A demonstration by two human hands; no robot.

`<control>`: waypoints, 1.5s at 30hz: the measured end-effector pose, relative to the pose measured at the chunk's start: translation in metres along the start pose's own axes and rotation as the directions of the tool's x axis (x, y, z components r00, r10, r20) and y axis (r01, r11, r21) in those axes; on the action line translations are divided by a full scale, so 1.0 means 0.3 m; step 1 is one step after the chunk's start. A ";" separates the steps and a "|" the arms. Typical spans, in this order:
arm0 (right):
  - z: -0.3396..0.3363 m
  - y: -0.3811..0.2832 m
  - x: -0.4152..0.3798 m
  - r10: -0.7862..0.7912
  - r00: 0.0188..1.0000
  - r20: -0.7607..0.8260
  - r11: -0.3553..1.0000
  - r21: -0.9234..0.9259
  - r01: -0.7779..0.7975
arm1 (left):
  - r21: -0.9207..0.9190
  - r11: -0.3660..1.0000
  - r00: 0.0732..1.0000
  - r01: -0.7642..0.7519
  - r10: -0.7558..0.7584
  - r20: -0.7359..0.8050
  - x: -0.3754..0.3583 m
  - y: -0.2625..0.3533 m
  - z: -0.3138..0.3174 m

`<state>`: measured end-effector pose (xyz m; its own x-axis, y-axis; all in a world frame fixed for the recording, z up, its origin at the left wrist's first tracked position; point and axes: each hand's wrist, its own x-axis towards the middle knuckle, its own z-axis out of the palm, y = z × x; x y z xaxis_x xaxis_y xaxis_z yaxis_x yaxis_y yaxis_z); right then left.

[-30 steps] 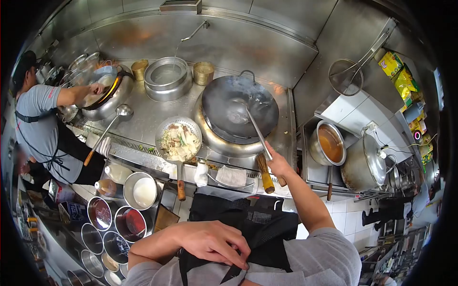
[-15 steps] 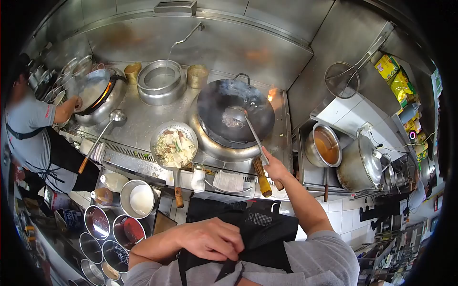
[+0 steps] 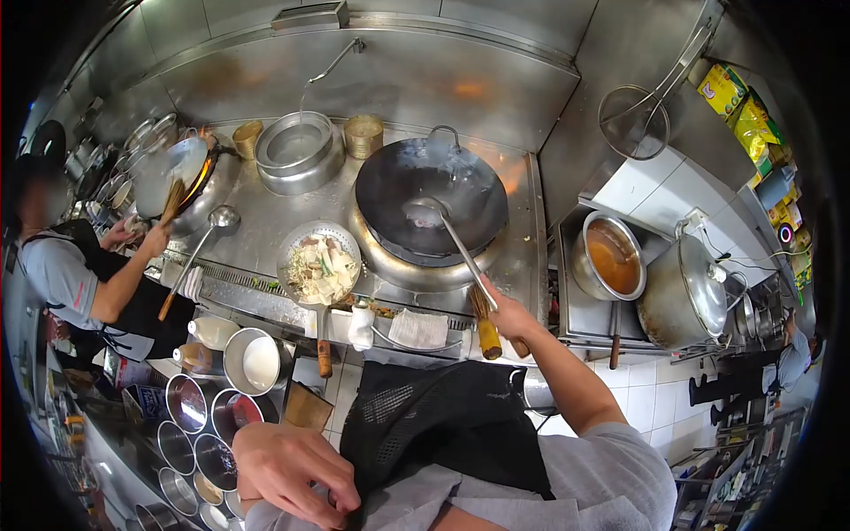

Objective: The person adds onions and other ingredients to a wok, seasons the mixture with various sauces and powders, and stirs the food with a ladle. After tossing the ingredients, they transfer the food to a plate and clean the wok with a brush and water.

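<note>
My right hand (image 3: 506, 313) is closed round the handle of a long ladle (image 3: 459, 244). The ladle's bowl rests low inside a black wok (image 3: 385, 190), over a small clump of food I cannot make out clearly. Thin smoke rises from the wok, which sits on a round metal burner ring (image 3: 416, 276). My left hand (image 3: 297, 469) is held close to my body at the lower left, fingers curled; whatever they may hold is hidden. Left of the wok, a perforated strainer (image 3: 288, 276) with a wooden handle holds sliced pale food and sprouts.
A bamboo brush (image 3: 487, 332) stands at the stove's front edge. At right are a bowl of brown sauce (image 3: 613, 258) and a lidded pot (image 3: 686, 296). Several seasoning containers (image 3: 188, 403) sit lower left. A co-worker (image 3: 80, 265) holds a brush at another wok (image 3: 181, 168).
My left hand has moved left and down from the middle of my chest. The ladle bowl has shifted slightly left in the wok. The flame behind the wok no longer shows. The co-worker now holds a brush.
</note>
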<state>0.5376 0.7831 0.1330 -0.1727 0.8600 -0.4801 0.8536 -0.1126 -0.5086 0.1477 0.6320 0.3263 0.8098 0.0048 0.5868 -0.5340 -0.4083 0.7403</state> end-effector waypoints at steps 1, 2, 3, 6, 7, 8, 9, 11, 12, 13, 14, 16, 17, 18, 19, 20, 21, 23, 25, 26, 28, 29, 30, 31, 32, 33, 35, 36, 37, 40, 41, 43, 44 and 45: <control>0.003 0.022 0.009 -0.042 0.999 -0.031 0.997 -0.072 0.040 | -0.023 1.000 0.999 0.002 -0.003 -0.050 -0.005 -0.009 0.022; -0.003 0.035 0.023 -0.093 0.994 -0.063 0.985 -0.148 0.083 | -0.037 0.999 0.995 0.002 -0.006 -0.099 -0.009 -0.014 0.035; -0.003 0.048 0.027 -0.102 0.993 -0.061 0.984 -0.151 0.091 | -0.009 1.000 0.991 0.007 -0.008 -0.131 -0.016 -0.008 0.040; -0.007 0.069 0.009 -0.213 0.970 -0.114 0.969 -0.148 0.196 | 0.014 1.000 0.964 0.008 -0.004 -0.267 -0.083 -0.026 0.042; -0.026 0.055 -0.004 -0.129 0.991 -0.046 0.986 -0.108 0.123 | 0.032 0.999 0.936 0.031 -0.018 -0.351 -0.143 -0.060 0.059; -0.035 0.049 -0.012 -0.043 0.999 0.029 0.996 -0.071 0.045 | 0.066 0.997 0.824 0.045 0.000 -0.567 -0.172 -0.125 0.094; -0.043 0.074 0.011 -0.044 0.999 0.032 0.997 -0.069 0.047 | 0.093 0.993 0.663 0.070 0.023 -0.748 -0.197 -0.177 0.121; -0.081 0.130 0.087 -0.071 0.995 -0.067 0.989 0.127 0.079 | -0.171 0.930 0.369 0.326 -0.292 -0.882 -0.193 -0.264 0.094; -0.113 0.103 0.096 -0.078 0.995 -0.069 0.989 0.124 0.086 | -0.263 0.886 0.237 0.382 -0.369 -0.899 -0.207 -0.352 0.081; -0.146 0.057 0.088 -0.028 0.995 -0.093 0.975 0.217 0.048 | -0.359 0.832 0.098 0.422 -0.436 -0.895 -0.228 -0.434 0.071; -0.163 0.026 0.084 0.028 0.993 -0.112 0.951 0.309 0.008 | -0.358 0.834 0.100 0.421 -0.434 -0.895 -0.240 -0.493 0.074; -0.120 0.036 0.184 0.031 0.974 -0.224 0.955 0.295 0.038 | -0.448 0.740 0.043 0.501 -0.539 -0.841 -0.251 -0.588 0.083; -0.095 0.042 0.236 0.032 0.945 -0.327 0.958 0.279 0.065 | -0.446 0.743 0.050 0.499 -0.539 -0.841 -0.248 -0.618 0.094; -0.077 0.028 0.262 0.037 0.944 -0.329 0.958 0.280 0.060 | -0.419 0.727 0.094 0.544 -0.549 -0.830 -0.247 -0.642 0.114; -0.057 0.011 0.290 0.054 0.956 -0.288 0.930 0.363 0.057 | -0.390 0.709 0.135 0.588 -0.561 -0.817 -0.255 -0.661 0.134; -0.043 -0.003 0.313 0.065 0.968 -0.244 0.895 0.444 0.052 | -0.392 0.708 0.134 0.588 -0.563 -0.816 -0.279 -0.682 0.151; -0.040 -0.023 0.320 0.014 0.983 -0.184 0.863 0.499 0.081 | -0.404 0.671 0.159 0.622 -0.613 -0.774 -0.298 -0.692 0.163; -0.047 -0.019 0.287 -0.029 0.997 -0.076 0.846 0.530 0.065 | -0.431 0.597 0.144 0.677 -0.681 -0.718 -0.348 -0.703 0.189; -0.066 -0.074 0.168 -0.068 0.997 0.033 0.830 0.556 0.038 | -0.433 0.610 0.124 0.664 -0.661 -0.740 -0.380 -0.677 0.199; -0.055 -0.086 0.106 -0.096 0.995 0.016 0.893 0.444 0.079 | -0.428 0.625 0.102 0.652 -0.633 -0.768 -0.399 -0.660 0.201; -0.048 -0.121 0.003 -0.126 0.992 0.007 0.940 0.322 0.117 | -0.445 0.649 0.087 0.617 -0.618 -0.781 -0.445 -0.627 0.207; -0.053 -0.138 -0.044 -0.107 0.993 0.042 0.944 0.318 0.088 | -0.471 0.642 0.049 0.605 -0.620 -0.783 -0.466 -0.608 0.206; -0.054 -0.140 -0.073 -0.087 0.993 0.076 0.948 0.314 0.059 | -0.494 0.636 0.012 0.592 -0.621 -0.784 -0.484 -0.595 0.206; -0.035 -0.112 -0.058 -0.070 0.996 0.048 0.950 0.308 0.052 | -0.463 0.663 0.023 0.588 -0.586 -0.810 -0.504 -0.589 0.209; -0.035 -0.085 -0.041 -0.065 0.997 0.045 0.949 0.311 0.047 | -0.465 0.662 0.027 0.588 -0.590 -0.807 -0.524 -0.583 0.213; -0.052 -0.081 -0.025 -0.013 1.000 0.024 0.942 0.336 0.004 | -0.467 0.661 0.031 0.587 -0.594 -0.804 -0.544 -0.577 0.215; -0.075 -0.090 0.019 0.098 0.995 -0.012 0.918 0.387 -0.086 | -0.463 0.665 0.046 0.586 -0.598 -0.800 -0.568 -0.559 0.205; -0.061 -0.097 0.047 0.105 0.994 -0.019 0.916 0.391 -0.090 | -0.466 0.665 0.059 0.584 -0.607 -0.793 -0.566 -0.540 0.199; -0.035 -0.094 0.088 0.111 0.977 -0.180 0.924 0.380 -0.035 | -0.468 0.666 0.073 0.581 -0.615 -0.785 -0.571 -0.528 0.192; 0.060 -0.080 0.221 0.091 0.878 -0.470 0.967 0.251 0.034 | -0.503 0.645 0.098 0.576 -0.665 -0.740 -0.612 -0.550 0.178; 0.079 -0.110 0.232 0.128 0.902 -0.413 0.936 0.351 0.027 | -0.440 0.615 0.133 0.654 -0.666 -0.734 -0.632 -0.561 0.169; 0.068 -0.180 0.194 0.160 0.971 -0.175 0.853 0.520 -0.046 | -0.416 0.618 0.191 0.667 -0.681 -0.707 -0.626 -0.564 0.145; 0.061 -0.202 0.157 0.169 0.969 -0.179 0.851 0.523 -0.051 | -0.416 0.612 0.211 0.673 -0.698 -0.685 -0.635 -0.572 0.136; 0.060 -0.215 0.123 0.116 0.986 -0.116 0.867 0.497 -0.043 | -0.416 0.613 0.217 0.672 -0.700 -0.680 -0.643 -0.578 0.128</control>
<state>0.4673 0.8131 0.1353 -0.0145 0.8932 -0.4494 0.5027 -0.3819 -0.7755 0.0936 0.6668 0.0722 0.3845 0.9078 -0.1678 0.1156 0.1329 0.9844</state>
